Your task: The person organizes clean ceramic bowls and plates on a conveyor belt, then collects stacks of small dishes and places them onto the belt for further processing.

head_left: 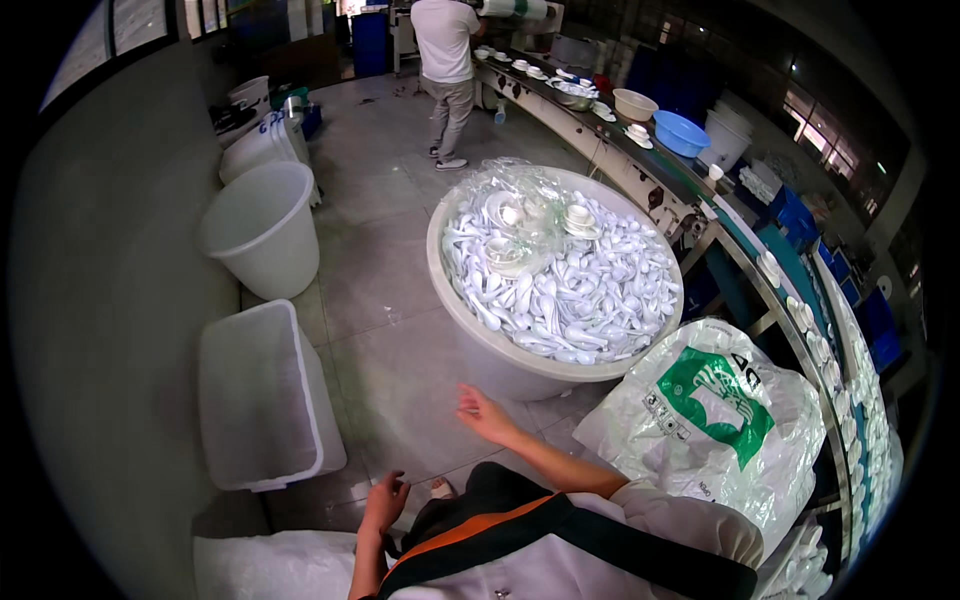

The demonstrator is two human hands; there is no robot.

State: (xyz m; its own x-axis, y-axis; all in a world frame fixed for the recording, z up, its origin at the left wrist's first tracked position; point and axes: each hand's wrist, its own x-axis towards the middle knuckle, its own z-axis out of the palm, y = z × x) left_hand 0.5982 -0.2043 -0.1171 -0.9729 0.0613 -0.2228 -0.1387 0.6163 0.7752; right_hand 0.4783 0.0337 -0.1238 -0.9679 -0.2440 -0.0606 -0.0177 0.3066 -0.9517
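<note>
My right hand (487,415) hangs in the air by the near side of a big round white tub (440,265), apart from it. Its fingers are loosely spread with nothing in them. Lower and to the left is my left hand (384,500), also without anything in it, fingers slightly bent and apart. White soup spoons (590,300) fill the tub to near its rim. On top of them lie clear plastic wrap (530,190) and several stacked white cups and saucers (580,220).
A large white sack with green print (715,400) stands right of the tub. At left are a rectangular bin (260,400) and a round bin (265,230) along the wall. A conveyor (640,165) with cups and basins runs along the right. A person (445,60) stands farther off beside it.
</note>
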